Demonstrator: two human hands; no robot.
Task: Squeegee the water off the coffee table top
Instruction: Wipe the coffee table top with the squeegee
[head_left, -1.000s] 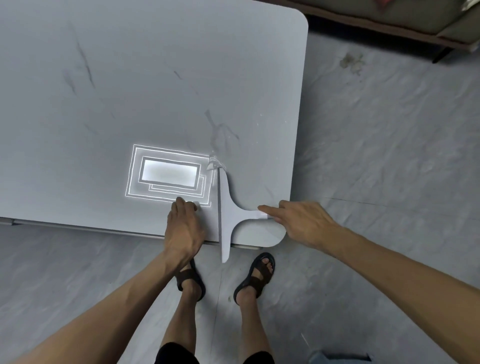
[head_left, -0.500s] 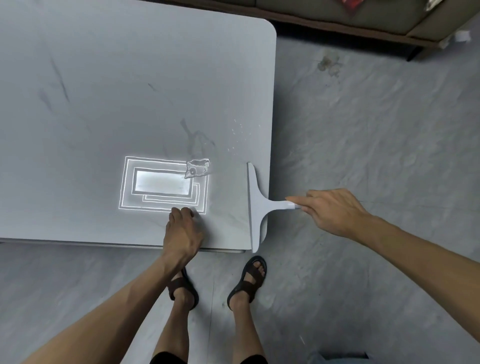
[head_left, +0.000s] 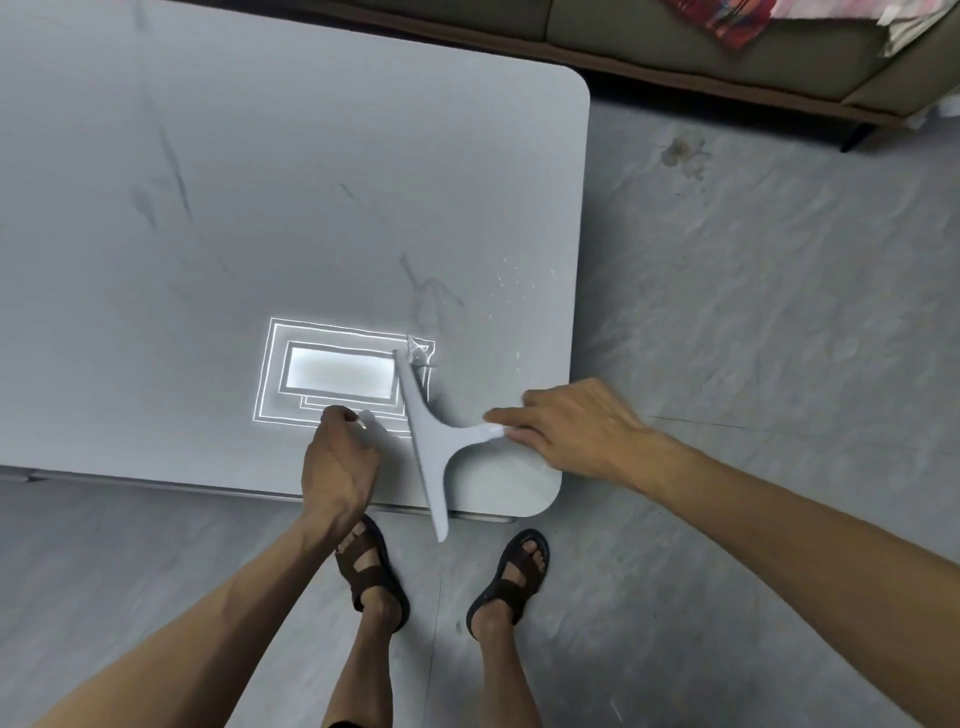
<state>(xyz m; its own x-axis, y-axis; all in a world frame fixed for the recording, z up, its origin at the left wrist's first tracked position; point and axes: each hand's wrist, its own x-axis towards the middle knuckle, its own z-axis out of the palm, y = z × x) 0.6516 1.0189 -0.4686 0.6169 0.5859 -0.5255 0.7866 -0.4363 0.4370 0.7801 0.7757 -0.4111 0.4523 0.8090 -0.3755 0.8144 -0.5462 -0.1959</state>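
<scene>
grey t-shaped squeegee (head_left: 427, 447) overhanging smooth worktop's (head_left: 260, 208) near edge; right hand (head_left: 576, 431) pinching handle; left hand (head_left: 337, 462) pressing worktop, finger curl unclear.

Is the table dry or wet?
Wet in places: a small puddle sits at the far tip of the squeegee, and droplets speckle the table near its right edge.

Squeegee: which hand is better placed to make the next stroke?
Right hand: it grips the squeegee handle, blade end beside the puddle. The left hand only rests, fingers curled, on the table top.
</scene>
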